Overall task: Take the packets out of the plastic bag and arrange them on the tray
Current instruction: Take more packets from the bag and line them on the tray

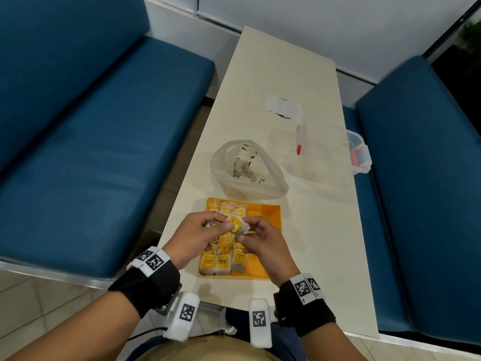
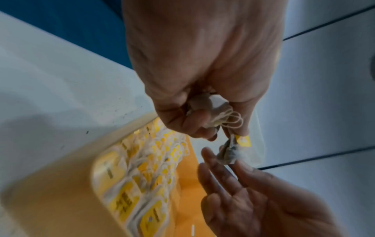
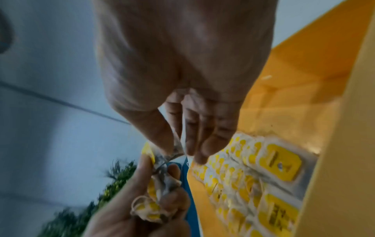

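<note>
Head view: nearest are the two wrists with marker bands, then the left hand (image 1: 194, 237) and right hand (image 1: 263, 242), raised above the orange tray (image 1: 270, 217) and both pinching one tea bag (image 1: 238, 225) with a yellow tag. Rows of tea bag packets (image 1: 222, 264) fill the tray's left part. Beyond it stands the open plastic bag (image 1: 250, 170) holding more packets, on the cream table (image 1: 325, 230).

Left wrist view: the left hand (image 2: 202, 72) curls round a bundle of bags and strings (image 2: 215, 112), fingers narrow.

Right wrist view: the right hand's (image 3: 182, 72) thumb and fingertips (image 3: 199, 158) pinch the bag's edge.
</note>
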Available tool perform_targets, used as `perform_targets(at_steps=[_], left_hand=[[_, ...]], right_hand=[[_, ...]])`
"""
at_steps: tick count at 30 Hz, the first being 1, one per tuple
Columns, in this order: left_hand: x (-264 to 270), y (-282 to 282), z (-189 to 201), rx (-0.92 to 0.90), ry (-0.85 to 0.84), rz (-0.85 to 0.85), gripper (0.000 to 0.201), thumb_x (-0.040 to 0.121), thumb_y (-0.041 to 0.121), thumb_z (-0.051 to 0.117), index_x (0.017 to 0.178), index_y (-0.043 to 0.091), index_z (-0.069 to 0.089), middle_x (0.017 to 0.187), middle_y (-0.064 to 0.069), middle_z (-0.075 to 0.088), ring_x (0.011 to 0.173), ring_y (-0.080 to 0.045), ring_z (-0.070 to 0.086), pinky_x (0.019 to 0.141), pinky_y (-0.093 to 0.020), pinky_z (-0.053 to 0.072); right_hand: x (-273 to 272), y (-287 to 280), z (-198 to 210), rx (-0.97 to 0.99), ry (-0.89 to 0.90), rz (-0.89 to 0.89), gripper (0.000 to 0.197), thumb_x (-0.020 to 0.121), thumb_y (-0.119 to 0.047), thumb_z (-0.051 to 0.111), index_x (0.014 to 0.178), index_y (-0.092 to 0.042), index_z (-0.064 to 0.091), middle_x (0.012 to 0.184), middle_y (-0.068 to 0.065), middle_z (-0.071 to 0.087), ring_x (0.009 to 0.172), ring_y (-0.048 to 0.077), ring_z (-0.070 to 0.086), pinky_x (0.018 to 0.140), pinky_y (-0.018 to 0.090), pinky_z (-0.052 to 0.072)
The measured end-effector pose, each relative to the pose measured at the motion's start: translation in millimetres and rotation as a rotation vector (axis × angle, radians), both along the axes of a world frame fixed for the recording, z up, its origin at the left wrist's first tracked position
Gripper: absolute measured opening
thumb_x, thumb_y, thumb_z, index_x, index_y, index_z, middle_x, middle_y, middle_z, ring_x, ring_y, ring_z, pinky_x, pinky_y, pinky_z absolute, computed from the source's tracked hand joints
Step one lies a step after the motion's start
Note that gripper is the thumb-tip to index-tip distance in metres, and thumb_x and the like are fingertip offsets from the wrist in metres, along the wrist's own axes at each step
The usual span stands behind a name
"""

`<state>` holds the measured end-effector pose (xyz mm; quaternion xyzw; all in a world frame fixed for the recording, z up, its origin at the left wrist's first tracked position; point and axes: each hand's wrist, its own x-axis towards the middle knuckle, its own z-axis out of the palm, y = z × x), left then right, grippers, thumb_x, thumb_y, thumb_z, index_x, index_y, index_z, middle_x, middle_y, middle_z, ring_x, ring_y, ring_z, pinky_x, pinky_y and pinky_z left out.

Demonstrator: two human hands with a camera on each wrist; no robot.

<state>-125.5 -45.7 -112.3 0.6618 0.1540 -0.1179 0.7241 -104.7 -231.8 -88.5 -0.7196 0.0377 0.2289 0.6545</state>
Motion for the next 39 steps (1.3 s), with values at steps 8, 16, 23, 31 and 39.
perform_targets(at_steps=[8, 16, 23, 31, 39], left_hand=[[9.2, 2.9, 12.0, 0.655, -0.312, -0.29, 0.012, 0.085, 0.04, 0.08, 0.089, 0.028, 0.08, 0.09, 0.008, 0.064, 0.084, -0.008, 0.062, 0.078, -0.036, 0.052], [8.5, 18.2, 18.1, 0.576, -0.256, -0.215, 0.028, 0.079, 0.038, 0.085, 0.106, 0.038, 0.077, 0.098, 0.019, 0.064, 0.095, 0.005, 0.06, 0.082, -0.013, 0.043], [4.8, 13.0, 16.6, 0.518, -0.249, -0.297, 0.043, 0.079, 0.041, 0.084, 0.12, 0.041, 0.072, 0.111, 0.021, 0.065, 0.106, 0.005, 0.058, 0.092, -0.015, 0.046], [5.1, -3.3, 11.2, 0.542, -0.258, -0.276, 0.014, 0.083, 0.038, 0.081, 0.089, 0.025, 0.08, 0.09, 0.009, 0.064, 0.086, -0.006, 0.061, 0.078, -0.03, 0.05], [-3.8, 16.1, -1.1, 0.562, -0.149, -0.112, 0.024, 0.087, 0.035, 0.079, 0.109, 0.042, 0.072, 0.111, 0.014, 0.065, 0.104, -0.006, 0.06, 0.092, -0.027, 0.049]], right_hand=[[7.7, 1.6, 10.0, -0.438, -0.554, 0.213, 0.012, 0.085, -0.01, 0.074, 0.091, -0.02, 0.074, 0.089, -0.009, 0.065, 0.082, 0.006, 0.062, 0.067, 0.008, 0.042], [22.8, -10.1, 17.5, -0.556, -0.414, 0.128, 0.021, 0.078, -0.01, 0.08, 0.071, -0.027, 0.069, 0.087, -0.004, 0.064, 0.072, 0.008, 0.056, 0.069, 0.011, 0.042], [19.3, -12.1, 23.3, -0.352, -0.24, 0.114, 0.009, 0.078, -0.006, 0.08, 0.075, -0.012, 0.075, 0.076, -0.006, 0.07, 0.069, 0.008, 0.059, 0.067, 0.018, 0.049], [11.9, -7.6, 23.1, -0.244, -0.158, 0.132, 0.011, 0.085, -0.004, 0.074, 0.094, 0.001, 0.068, 0.067, 0.003, 0.068, 0.056, 0.01, 0.063, 0.05, 0.014, 0.042], [6.9, -23.9, -5.9, -0.441, 0.007, 0.244, 0.014, 0.092, -0.004, 0.065, 0.084, -0.013, 0.058, 0.061, 0.007, 0.068, 0.055, 0.014, 0.065, 0.048, 0.025, 0.046]])
